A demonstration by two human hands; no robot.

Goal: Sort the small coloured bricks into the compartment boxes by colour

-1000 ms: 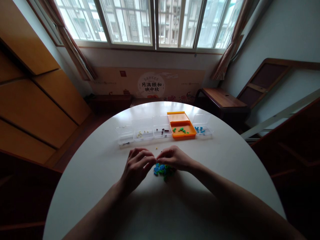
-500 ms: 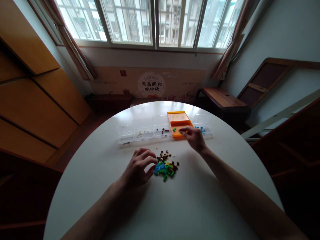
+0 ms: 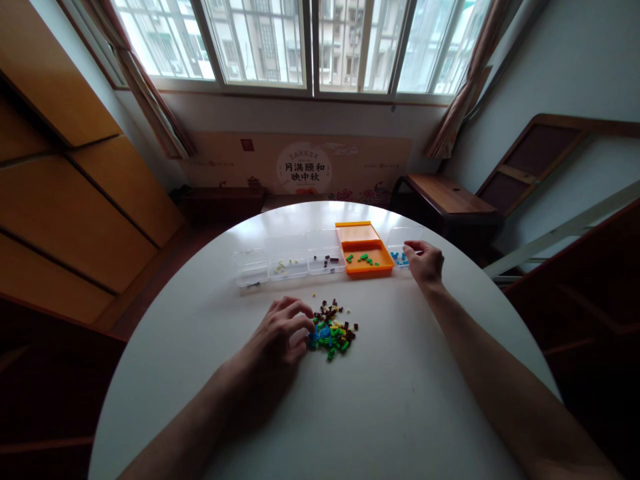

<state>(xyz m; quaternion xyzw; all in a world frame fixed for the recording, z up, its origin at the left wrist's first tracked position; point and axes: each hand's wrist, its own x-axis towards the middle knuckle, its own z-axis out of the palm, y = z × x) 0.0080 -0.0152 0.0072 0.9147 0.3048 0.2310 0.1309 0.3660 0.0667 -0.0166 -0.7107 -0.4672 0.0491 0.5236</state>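
Observation:
A small heap of tiny bricks (image 3: 332, 330), blue, green, yellow and dark brown, lies on the round white table (image 3: 320, 400). My left hand (image 3: 280, 333) rests at the heap's left edge with its fingers curled and fingertips touching the bricks. My right hand (image 3: 425, 261) is stretched out to the far right over the clear box with blue bricks (image 3: 400, 255), fingers pinched together above it; whether anything is in them is hidden. An orange box (image 3: 367, 260) with green bricks stands just left of that hand.
A row of clear boxes (image 3: 287, 263) with a few pale and dark bricks runs left of the orange box. A stray yellow brick (image 3: 313, 294) lies between the row and the heap. Behind the table are a window, a wooden bench and cabinets.
My right hand left the heap, went to the orange box, then moved right to the box with blue bricks. My left hand stayed at the heap. The heap is now uncovered.

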